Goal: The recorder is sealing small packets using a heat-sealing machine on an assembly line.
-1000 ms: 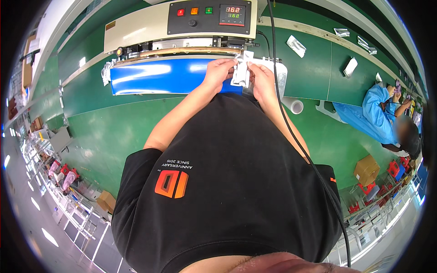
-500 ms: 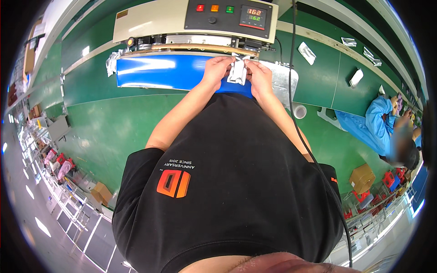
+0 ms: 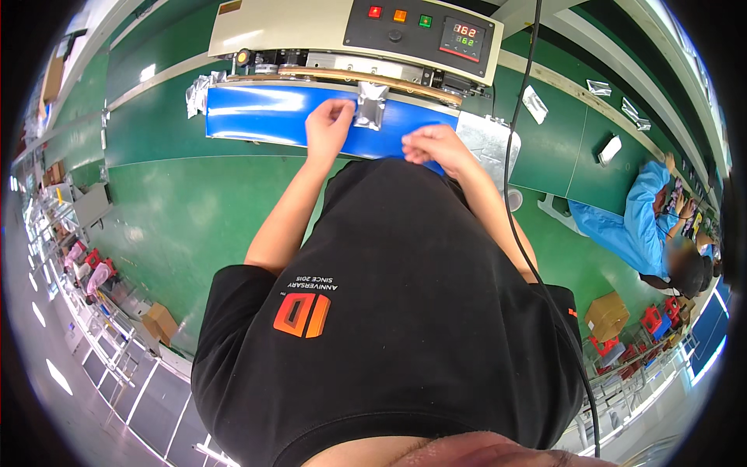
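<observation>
A silver foil pouch (image 3: 371, 109) hangs over the blue conveyor belt (image 3: 257, 117), its upper edge at the metal strip of the band sealing machine (image 3: 299, 27). Just left of the pouch is my left hand (image 3: 327, 131), fingers loosely bent, tips beside the pouch's left edge and nothing visible in them. To the pouch's right and nearer to me, my right hand (image 3: 437, 148) is over the belt's near edge. Its fingers are loosely curled and apart from the pouch, holding nothing I can see.
Crumpled foil pouches (image 3: 204, 95) lie by the belt's left end. A metal plate (image 3: 486, 144) adjoins its right end. More foil pouches (image 3: 535, 105) lie on the green table (image 3: 556, 152). A black cable (image 3: 515, 210) hangs at my right. A person in blue (image 3: 646, 202) sits at right.
Both hands have let go of the pouch. It is now farther left relative to the machine, at the sealing strip. My left hand moved left; my right hand drew back toward me.
</observation>
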Tool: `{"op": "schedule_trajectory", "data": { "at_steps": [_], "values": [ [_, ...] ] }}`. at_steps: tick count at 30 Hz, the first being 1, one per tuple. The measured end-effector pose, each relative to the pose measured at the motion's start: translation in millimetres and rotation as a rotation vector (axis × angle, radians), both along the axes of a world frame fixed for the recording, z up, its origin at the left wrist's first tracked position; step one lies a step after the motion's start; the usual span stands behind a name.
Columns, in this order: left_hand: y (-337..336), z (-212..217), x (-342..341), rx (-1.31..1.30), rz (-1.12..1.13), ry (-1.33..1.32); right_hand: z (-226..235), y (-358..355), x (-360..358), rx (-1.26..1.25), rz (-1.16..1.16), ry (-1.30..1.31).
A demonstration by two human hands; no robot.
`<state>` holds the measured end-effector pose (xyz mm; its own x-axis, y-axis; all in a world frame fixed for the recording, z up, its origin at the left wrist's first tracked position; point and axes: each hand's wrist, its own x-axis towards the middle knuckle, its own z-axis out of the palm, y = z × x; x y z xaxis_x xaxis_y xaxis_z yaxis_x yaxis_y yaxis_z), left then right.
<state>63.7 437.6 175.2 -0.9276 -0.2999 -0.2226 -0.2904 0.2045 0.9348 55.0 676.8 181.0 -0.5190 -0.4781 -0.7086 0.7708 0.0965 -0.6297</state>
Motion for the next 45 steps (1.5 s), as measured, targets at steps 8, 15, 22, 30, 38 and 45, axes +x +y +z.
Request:
{"op": "schedule_trajectory", "data": {
  "at_steps": [8,15,22,30,38,45],
  "values": [
    [30,15,48,-0.196,-0.184,-0.015,-11,212,-24,-0.301,-0.255,0.027],
    [56,17,62,-0.315,-0.155,-0.063,-146,406,-159,0.483,-1.314,0.173],
    [64,26,107,-0.356,0.11,-0.29,-231,510,-262,1.567,0.098,0.286],
    [102,41,112,-0.114,0.028,-0.394,-180,400,-264,0.755,-1.088,0.441],
    [159,40,19,0.306,-0.387,-0.041,-21,209,-66,0.108,-0.968,0.624],
    [172,26,0,0.536,-0.365,-0.184,11,88,40,0.019,-0.873,0.332]
  ]
}}
